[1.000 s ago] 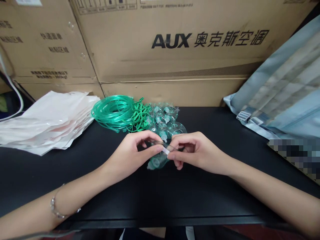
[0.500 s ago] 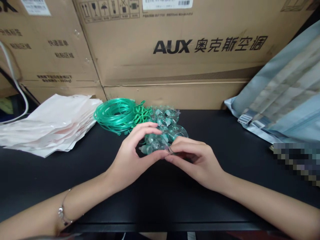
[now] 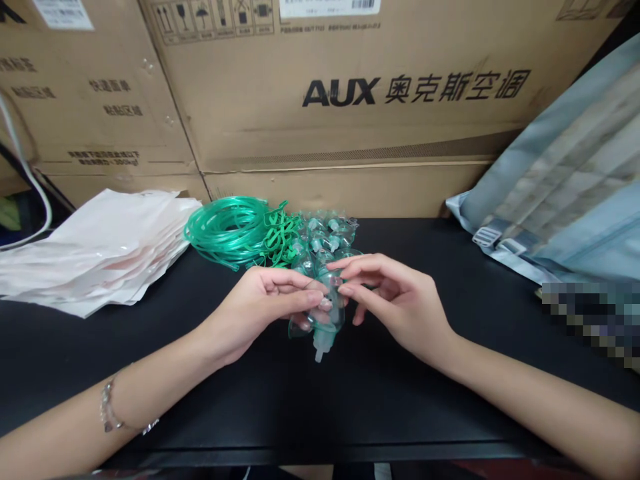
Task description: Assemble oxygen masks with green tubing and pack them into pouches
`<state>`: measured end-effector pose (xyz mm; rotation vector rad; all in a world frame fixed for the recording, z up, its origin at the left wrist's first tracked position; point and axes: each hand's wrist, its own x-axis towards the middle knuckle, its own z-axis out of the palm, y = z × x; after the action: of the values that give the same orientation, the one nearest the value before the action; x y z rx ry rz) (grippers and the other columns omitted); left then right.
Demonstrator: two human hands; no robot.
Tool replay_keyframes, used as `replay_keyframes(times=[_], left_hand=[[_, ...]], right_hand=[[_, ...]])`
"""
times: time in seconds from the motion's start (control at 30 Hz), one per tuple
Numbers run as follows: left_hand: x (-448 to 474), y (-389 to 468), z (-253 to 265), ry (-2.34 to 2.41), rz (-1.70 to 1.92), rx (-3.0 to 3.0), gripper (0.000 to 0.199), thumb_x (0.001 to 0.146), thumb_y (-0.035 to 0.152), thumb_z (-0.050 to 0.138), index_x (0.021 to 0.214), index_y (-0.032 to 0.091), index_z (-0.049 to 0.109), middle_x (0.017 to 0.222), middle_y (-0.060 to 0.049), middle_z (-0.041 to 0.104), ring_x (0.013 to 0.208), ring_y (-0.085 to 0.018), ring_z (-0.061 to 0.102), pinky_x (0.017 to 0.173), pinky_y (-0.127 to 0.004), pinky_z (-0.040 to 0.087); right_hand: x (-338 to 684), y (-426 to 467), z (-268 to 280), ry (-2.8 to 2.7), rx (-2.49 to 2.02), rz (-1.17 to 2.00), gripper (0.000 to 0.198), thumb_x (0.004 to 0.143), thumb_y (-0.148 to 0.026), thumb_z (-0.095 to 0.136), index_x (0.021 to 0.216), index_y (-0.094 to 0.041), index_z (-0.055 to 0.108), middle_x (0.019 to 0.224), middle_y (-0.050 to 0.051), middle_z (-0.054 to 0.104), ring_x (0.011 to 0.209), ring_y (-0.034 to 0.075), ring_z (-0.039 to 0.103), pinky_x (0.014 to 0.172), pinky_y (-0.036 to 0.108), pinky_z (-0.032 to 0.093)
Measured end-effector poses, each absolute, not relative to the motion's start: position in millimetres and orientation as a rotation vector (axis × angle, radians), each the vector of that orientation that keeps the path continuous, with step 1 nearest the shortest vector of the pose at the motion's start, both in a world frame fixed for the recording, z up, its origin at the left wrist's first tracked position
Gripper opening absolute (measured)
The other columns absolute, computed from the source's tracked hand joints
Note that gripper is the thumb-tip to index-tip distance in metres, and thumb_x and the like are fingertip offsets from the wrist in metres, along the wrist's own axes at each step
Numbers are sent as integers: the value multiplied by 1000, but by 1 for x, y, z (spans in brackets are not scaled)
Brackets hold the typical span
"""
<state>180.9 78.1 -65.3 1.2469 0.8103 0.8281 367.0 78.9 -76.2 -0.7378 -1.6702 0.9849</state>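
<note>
A clear green oxygen mask (image 3: 330,320) is held just above the black table, its pale connector (image 3: 323,343) pointing down toward me. My left hand (image 3: 273,303) is closed on the mask's left side, thumb on top near a small whitish part. At the right edge, my right hand (image 3: 383,293) has its thumb and fingertips loosely closed on the mask, the other fingers curled. Behind the hands lies a pile of similar clear masks (image 3: 333,230), partly hidden. Thin green elastic straps (image 3: 283,233) lie left of that pile, against a coil of green tubing (image 3: 225,227).
A stack of white plastic pouches (image 3: 100,240) covers the back left of the table (image 3: 280,413). Large cardboard boxes (image 3: 350,147) stand along the back. A light blue bag (image 3: 580,187) leans at the right, beside a blurred-out item (image 3: 590,320). A white cable (image 3: 35,173) hangs at far left.
The mask has been turned so its connector points toward me instead of left. My left hand has closed further around it. My right fingers have loosened and shifted slightly up along its edge.
</note>
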Motion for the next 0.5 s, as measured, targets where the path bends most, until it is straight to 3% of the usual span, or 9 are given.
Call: replay_keyframes(times=[0.13, 0.5], left_hand=[[183, 76, -66, 850, 854, 1237, 6, 71, 21, 67, 73, 17, 70, 70, -1, 70, 63, -9, 62, 51, -13, 45], [190, 67, -71, 1057, 1067, 1439, 8, 67, 22, 67, 64, 14, 67, 54, 0, 66, 49, -11, 59, 44, -18, 45]], right_hand=[[367, 78, -77, -1731, -769, 917, 7, 75, -17, 61, 82, -16, 61, 101, 6, 62, 68, 10, 63, 51, 19, 58], [371, 83, -82, -1971, -623, 580, 5, 78, -14, 57, 80, -15, 61, 97, 9, 61, 73, 12, 61, 52, 20, 57]])
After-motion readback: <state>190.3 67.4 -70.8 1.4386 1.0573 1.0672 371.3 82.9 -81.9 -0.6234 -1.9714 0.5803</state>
